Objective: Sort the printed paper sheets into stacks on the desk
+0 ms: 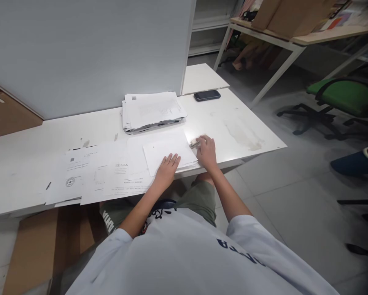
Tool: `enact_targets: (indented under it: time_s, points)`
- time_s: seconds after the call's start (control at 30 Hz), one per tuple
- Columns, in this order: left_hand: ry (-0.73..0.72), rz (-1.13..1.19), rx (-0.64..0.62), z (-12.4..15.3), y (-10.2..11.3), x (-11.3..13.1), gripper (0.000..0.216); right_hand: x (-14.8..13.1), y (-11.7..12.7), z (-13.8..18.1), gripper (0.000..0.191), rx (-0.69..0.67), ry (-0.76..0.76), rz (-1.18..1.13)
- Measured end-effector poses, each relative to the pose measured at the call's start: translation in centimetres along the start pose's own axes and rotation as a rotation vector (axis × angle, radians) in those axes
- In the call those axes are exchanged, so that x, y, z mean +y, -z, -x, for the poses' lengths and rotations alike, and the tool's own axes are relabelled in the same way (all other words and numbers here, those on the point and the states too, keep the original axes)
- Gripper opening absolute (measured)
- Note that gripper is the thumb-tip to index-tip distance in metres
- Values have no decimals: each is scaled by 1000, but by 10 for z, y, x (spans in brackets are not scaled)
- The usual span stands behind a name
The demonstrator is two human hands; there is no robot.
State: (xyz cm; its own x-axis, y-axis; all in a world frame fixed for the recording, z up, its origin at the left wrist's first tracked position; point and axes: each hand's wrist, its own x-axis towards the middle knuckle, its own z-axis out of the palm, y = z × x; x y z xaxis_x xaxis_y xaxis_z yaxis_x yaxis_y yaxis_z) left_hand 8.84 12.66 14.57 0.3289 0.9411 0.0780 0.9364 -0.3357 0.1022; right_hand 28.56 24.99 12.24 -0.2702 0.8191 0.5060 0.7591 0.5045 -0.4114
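My left hand [167, 169] lies flat on a small stack of white sheets [154, 153], fingers stretched out. At the right edge of these sheets, my right hand [206, 152] is closed over a small pale tool with a dark metal part [195, 144], which looks like a stapler. The fingers hide much of it. To the left, printed sheets [105, 174] overlap in a row along the front edge, one bearing a round stamp. Behind my hands rises a thick pile of papers [154, 108].
A black phone [207, 95] lies on the white table [242, 123] at the back right. A grey partition [88, 53] closes off the rear. Cardboard boxes [33, 246] stand below on the left. A green chair [343, 96] and another desk [269, 32] are to the right.
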Motion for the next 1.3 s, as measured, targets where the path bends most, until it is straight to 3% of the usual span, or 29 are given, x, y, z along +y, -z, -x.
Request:
enact_targets:
  time_s: [0.2,0.5,0.9,1.1,1.3]
  points:
    - [-65,39,-20,-3,3,-3,78,2,2,-2,46,0,53,-29]
    - [16,136,73,7,1,-6,84,-2,2,-4,51,-2,-29,-25]
    - [-78,22,-42,-12,10,0,60,1,6,-2,59,-73,34,-31]
    - [-72,26,9,-18,6,2,47,4,9,-2,65,-82,57,-72]
    - [-72,32,70,-15,0,2,45,9,4,-10,57,-103,60,-71]
